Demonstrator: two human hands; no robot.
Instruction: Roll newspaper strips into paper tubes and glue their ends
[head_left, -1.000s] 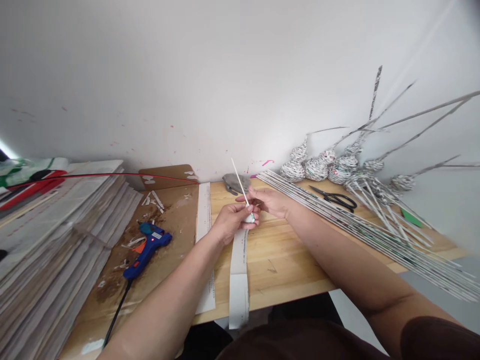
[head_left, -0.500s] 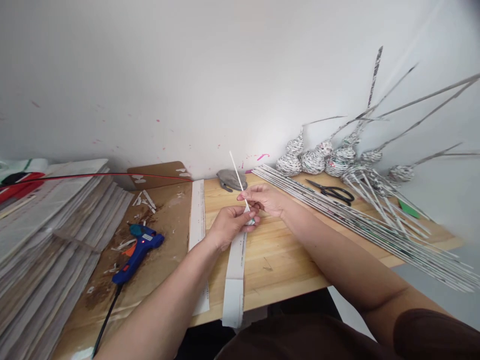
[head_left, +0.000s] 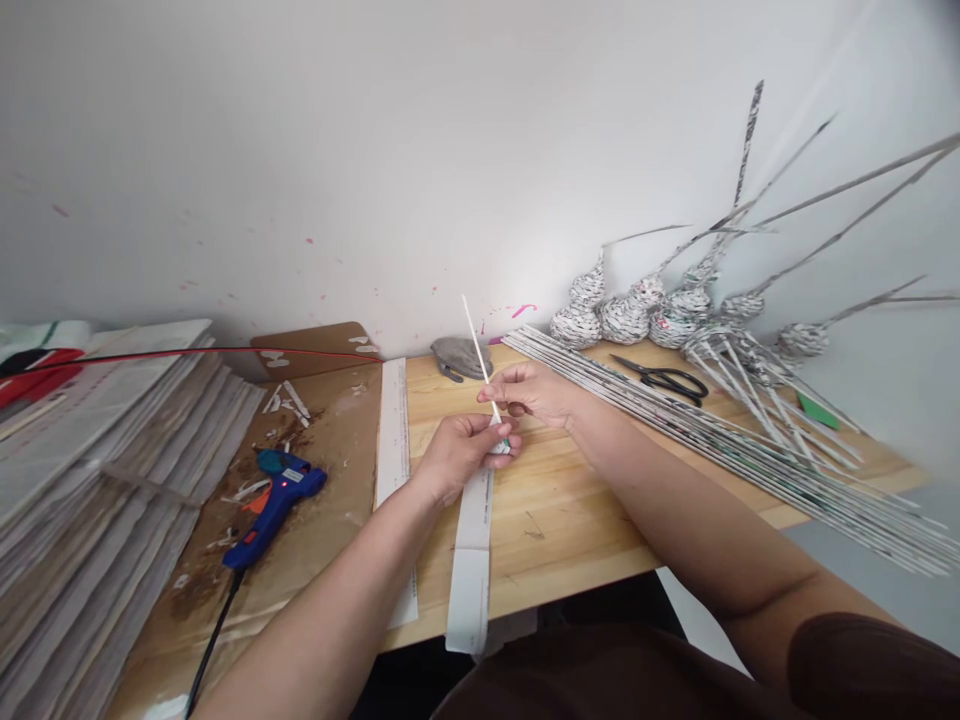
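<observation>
My left hand is closed on the top end of a long printed paper strip, which hangs down past the table's front edge. Just above it, my right hand pinches a thin white stick between thumb and fingertips. The stick leans up and to the left, its lower end meeting the paper at my left fingers. The paper looks partly wound round that lower end, though my fingers hide most of the join.
A blue glue gun lies on stained cardboard, beside stacked newspapers. Another paper strip lies left of my hands. Rolled paper sticks, black scissors, a grey cloth-like item and woven gourd shapes stand or lie beyond.
Both hands hold the same grip on the strip and stick. My right hand and the stick have shifted very slightly; the whole view has also moved a little.
</observation>
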